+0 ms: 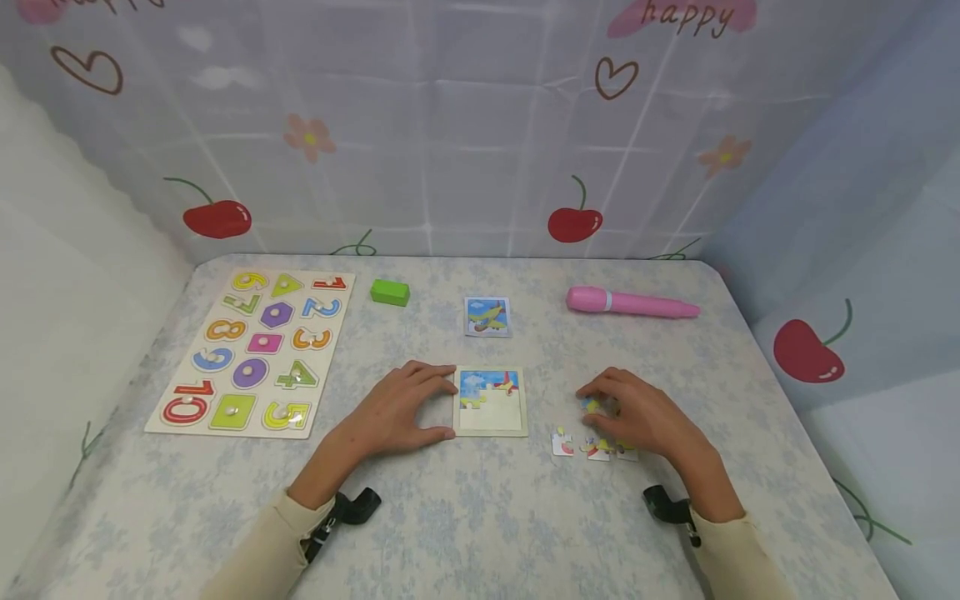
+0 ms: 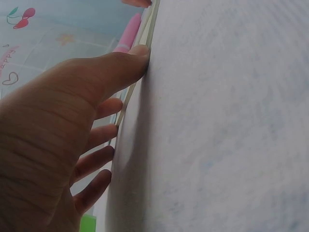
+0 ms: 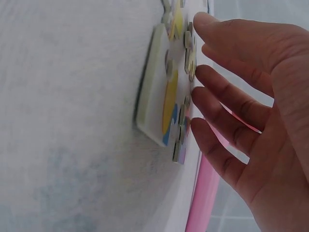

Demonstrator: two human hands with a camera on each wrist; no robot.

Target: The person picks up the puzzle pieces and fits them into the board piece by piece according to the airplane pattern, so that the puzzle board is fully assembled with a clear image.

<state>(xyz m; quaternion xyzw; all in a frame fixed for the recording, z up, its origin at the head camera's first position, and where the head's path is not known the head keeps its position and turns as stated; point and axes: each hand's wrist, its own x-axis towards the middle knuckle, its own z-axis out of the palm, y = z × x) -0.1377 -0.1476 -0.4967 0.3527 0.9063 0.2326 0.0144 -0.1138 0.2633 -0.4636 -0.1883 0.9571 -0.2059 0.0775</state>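
A small wooden puzzle tray (image 1: pixel 491 421) lies mid-table with a blue-sky picture partly filled in along its top. My left hand (image 1: pixel 448 402) braces the tray's left edge: the thumb touches the near corner and straight fingers touch the far corner. In the left wrist view the left hand (image 2: pixel 130 77) presses its thumb against the tray's thin edge (image 2: pixel 126 102). My right hand (image 1: pixel 588 408) hovers over loose puzzle pieces (image 1: pixel 597 450) to the right of the tray. Its fingertips (image 3: pixel 195 72) touch a small pile of pieces (image 3: pixel 166 96); I see no firm pinch.
A picture card of a plane (image 1: pixel 487 317) lies beyond the tray. A pink pen (image 1: pixel 630 303) lies at the back right and a green block (image 1: pixel 390 292) at the back centre. A number peg board (image 1: pixel 251 350) fills the left side. Curtain walls enclose the table.
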